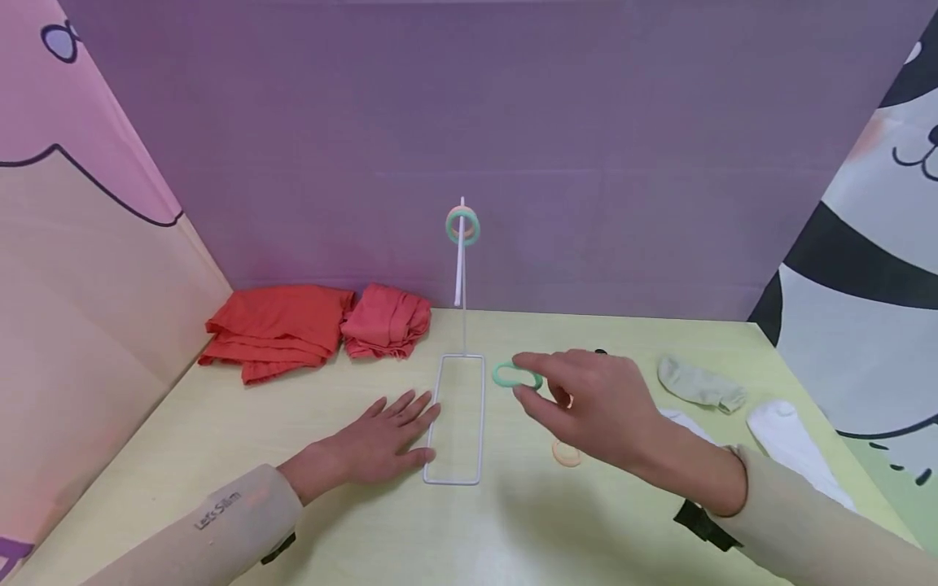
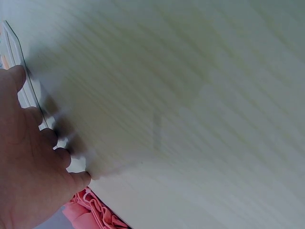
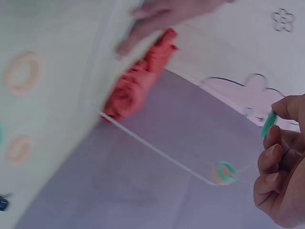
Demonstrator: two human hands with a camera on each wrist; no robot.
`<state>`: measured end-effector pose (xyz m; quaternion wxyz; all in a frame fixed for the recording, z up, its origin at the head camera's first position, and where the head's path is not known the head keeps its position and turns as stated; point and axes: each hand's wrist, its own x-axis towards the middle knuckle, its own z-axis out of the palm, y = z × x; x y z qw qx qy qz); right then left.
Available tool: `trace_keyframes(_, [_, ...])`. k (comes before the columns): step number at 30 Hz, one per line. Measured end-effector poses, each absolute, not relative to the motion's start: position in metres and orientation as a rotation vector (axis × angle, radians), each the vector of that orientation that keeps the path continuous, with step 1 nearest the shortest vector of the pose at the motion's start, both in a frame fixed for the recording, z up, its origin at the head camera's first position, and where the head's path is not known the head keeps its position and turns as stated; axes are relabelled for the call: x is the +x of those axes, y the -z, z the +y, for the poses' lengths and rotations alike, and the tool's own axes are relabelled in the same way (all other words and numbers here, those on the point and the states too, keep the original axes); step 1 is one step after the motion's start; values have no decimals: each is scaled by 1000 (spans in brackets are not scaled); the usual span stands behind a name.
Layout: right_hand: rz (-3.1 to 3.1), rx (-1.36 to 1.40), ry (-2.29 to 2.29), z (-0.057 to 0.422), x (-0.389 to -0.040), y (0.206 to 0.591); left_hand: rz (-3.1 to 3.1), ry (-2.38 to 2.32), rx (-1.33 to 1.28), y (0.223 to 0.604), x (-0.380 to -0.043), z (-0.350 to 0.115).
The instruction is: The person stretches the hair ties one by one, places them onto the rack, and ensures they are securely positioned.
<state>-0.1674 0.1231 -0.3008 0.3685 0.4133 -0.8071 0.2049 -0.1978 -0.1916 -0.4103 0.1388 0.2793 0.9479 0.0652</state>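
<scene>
Your right hand (image 1: 593, 403) pinched the green ring (image 1: 497, 376) just right of the white stand (image 1: 481, 423), lower in the head view than its rod (image 1: 459, 277), which pointed lengthwise toward you, while your straight-fingered left hand (image 1: 388, 439) rested at the stand's left edge.

tbl (image 1: 366, 537) (pale) | red cloths (image 1: 282, 325) | wht stand (image 1: 481, 423) | orng rings (image 1: 567, 465) | socks (image 1: 791, 443)
</scene>
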Motion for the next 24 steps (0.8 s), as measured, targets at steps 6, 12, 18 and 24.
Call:
trace_keyframes(6, [-1773,1081,-500,109,-154,250,2735,-191,797,410,-200,-190])
trace_keyframes(12, [-1606,1060,-416,88,-156,232,2734,-194,788,408,-198,-190])
trace_keyframes(18, [-1556,991,-282,75,-178,235,2729,-203,781,407,-197,-190])
trace_keyframes(24, [-1559,945,-208,71,-199,241,2730,-221,800,410,-198,-191])
